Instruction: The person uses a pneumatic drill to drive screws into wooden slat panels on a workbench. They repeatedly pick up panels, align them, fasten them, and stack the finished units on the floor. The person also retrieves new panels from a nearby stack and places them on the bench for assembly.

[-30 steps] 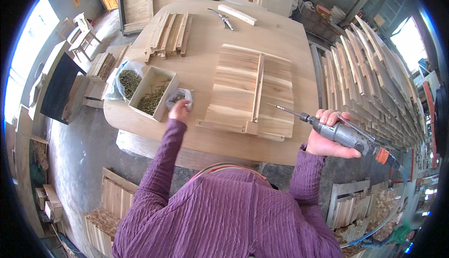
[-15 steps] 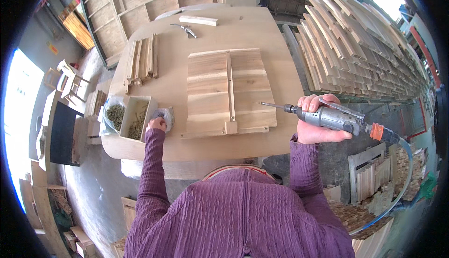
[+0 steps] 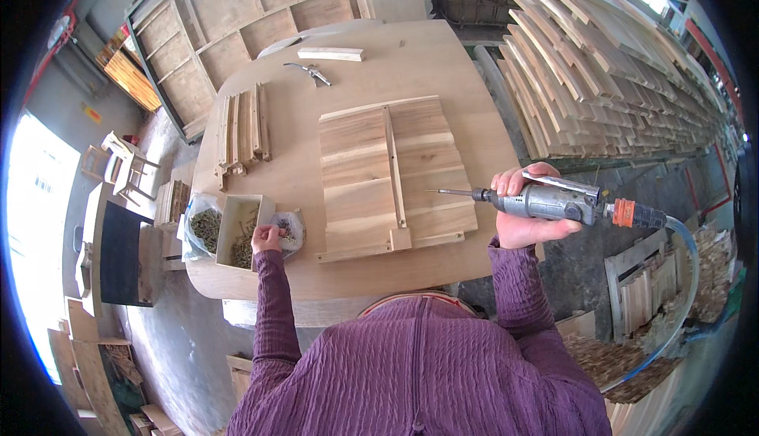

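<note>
My right hand is wrapped round a grey metal air screwdriver, its long thin bit pointing left over the right side of the wooden panel. The bit appears to hang above the panel. A narrow batten runs down the panel's middle, with a small block at its near end. My left hand is closed in a pinch between a white box of screws and a clear plastic bag of small hardware. What its fingertips hold is too small to make out.
Another bag of screws stands left of the box. Wooden strips, an air blow gun and a pale bar lie farther back. Stacked boards rise at the right. An air hose loops down from the tool.
The whole view has shifted slightly. My left hand has drawn a little left from the plastic bag toward the white box. My right hand keeps the air screwdriver, now a bit farther left.
</note>
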`<state>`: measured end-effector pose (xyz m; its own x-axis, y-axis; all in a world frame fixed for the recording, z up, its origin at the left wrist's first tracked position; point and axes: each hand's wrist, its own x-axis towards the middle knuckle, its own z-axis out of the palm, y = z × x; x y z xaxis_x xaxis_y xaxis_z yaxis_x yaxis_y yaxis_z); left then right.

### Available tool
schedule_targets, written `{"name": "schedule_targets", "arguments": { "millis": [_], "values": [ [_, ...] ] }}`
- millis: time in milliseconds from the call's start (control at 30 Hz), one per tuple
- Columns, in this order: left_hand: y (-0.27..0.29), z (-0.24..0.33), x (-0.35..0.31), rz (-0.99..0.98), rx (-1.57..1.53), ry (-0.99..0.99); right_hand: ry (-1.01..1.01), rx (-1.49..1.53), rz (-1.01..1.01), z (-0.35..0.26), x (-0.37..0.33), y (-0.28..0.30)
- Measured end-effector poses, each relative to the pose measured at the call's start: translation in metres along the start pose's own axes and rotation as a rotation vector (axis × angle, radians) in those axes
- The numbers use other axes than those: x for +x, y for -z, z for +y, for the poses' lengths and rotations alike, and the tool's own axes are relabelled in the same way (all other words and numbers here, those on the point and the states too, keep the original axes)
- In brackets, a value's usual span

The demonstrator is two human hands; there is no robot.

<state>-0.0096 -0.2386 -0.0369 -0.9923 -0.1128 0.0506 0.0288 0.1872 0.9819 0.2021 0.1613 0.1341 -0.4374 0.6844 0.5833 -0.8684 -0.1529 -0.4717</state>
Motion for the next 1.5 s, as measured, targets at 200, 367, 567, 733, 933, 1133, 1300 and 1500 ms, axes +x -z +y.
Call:
{"name": "schedule_targets", "arguments": {
  "millis": [200, 367, 567, 733, 933, 1133, 1300, 1500],
  "values": [
    [-0.018, 0.028, 0.003, 0.105, -0.291, 0.140, -0.058, -0.043, -0.005, 0.019, 0.006, -0.009],
    [-0.077, 0.068, -0.009, -0.134, -0.397, 0.308, -0.036, -0.007, -0.086, 0.042, 0.015, -0.020],
    [-0.166, 0.058, -0.041, -0.601, -0.716, 0.623, -0.082, 0.007, -0.162, 0.072, 0.017, -0.040],
    [-0.198, 0.073, -0.051, -0.662, -0.738, 0.713, -0.135, -0.075, -0.195, 0.085, 0.014, -0.042],
    [-0.203, 0.068, -0.054, -0.598, -0.815, 0.821, -0.170, -0.069, -0.216, 0.098, 0.008, -0.041],
    [-0.201, 0.061, -0.055, -0.610, -0.850, 0.822, -0.189, -0.077, -0.229, 0.106, 0.005, -0.042],
    [-0.202, 0.060, -0.054, -0.610, -0.796, 0.790, -0.193, -0.070, -0.245, 0.107, 0.004, -0.042],
    [-0.205, 0.063, -0.054, -0.591, -0.741, 0.718, -0.210, -0.076, -0.247, 0.108, 0.001, -0.040]
  ]
}}
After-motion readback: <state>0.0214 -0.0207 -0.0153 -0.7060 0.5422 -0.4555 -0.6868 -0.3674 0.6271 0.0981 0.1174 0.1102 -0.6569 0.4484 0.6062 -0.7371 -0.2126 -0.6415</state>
